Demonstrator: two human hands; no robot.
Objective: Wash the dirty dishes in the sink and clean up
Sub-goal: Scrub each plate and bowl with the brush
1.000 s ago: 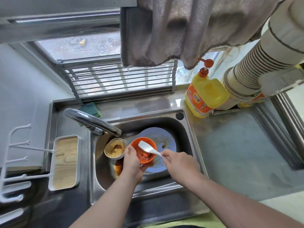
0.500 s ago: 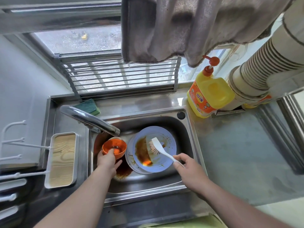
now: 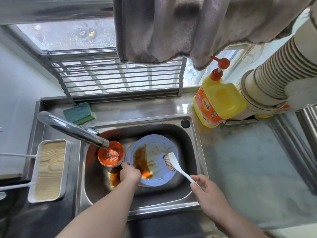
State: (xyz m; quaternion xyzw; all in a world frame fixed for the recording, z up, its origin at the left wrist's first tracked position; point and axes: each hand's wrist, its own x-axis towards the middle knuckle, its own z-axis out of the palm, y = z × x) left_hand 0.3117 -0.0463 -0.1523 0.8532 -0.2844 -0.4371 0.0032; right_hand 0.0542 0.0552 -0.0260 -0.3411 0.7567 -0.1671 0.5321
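In the steel sink (image 3: 195, 140) lies a light blue plate (image 3: 159, 152) smeared with brown sauce. My left hand (image 3: 129, 173) grips its near left rim. An orange bowl (image 3: 111, 154) sits to the left of the plate, under the faucet (image 3: 72, 129), with water running into it. My right hand (image 3: 206, 191) holds the white handle of a dish brush (image 3: 171, 162), and the bristles rest on the right side of the plate. Brown sauce stains the sink floor by my left wrist.
A green sponge (image 3: 79, 113) lies behind the sink. A yellow detergent bottle (image 3: 217, 102) stands at the back right, beside a stack of paper cups (image 3: 274, 73). A white tray with a wooden base (image 3: 49, 170) sits left of the sink. A grey cloth (image 3: 188, 26) hangs overhead.
My left hand let go of the orange bowl under the faucet and moved right onto the plate's rim. The brush shifted to the plate's right side. Water now fills the bowl.
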